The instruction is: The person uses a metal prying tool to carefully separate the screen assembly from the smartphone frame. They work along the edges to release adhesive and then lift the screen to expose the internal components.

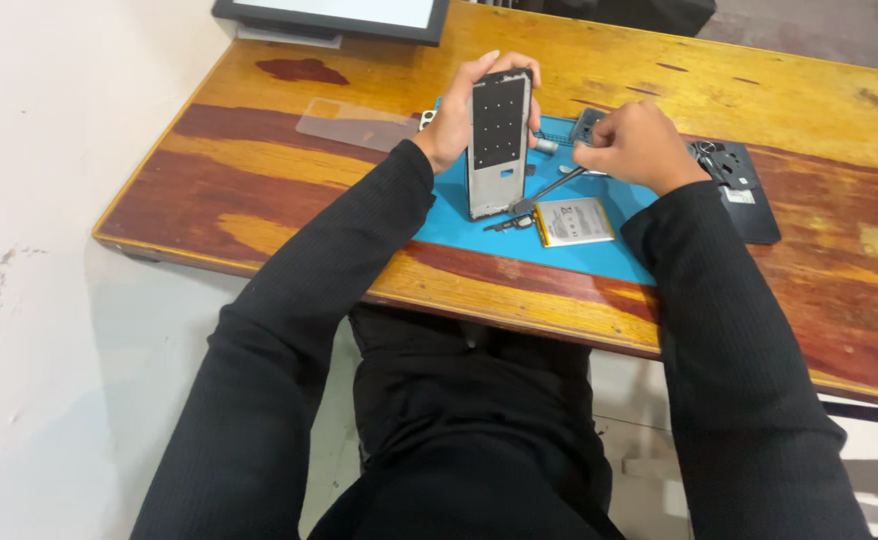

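Upright, phone frame gripped by left hand fingers.

Dark-framed white screen at table's far edge

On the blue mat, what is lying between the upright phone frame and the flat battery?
In the head view, small dark tweezers lie on the blue mat, between the phone frame held by the left hand and the battery.

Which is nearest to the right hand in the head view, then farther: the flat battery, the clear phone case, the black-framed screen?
1. Flat battery, just below the right hand on the blue mat.
2. Clear phone case, left of the mat.
3. Black-framed screen, far-left table edge.
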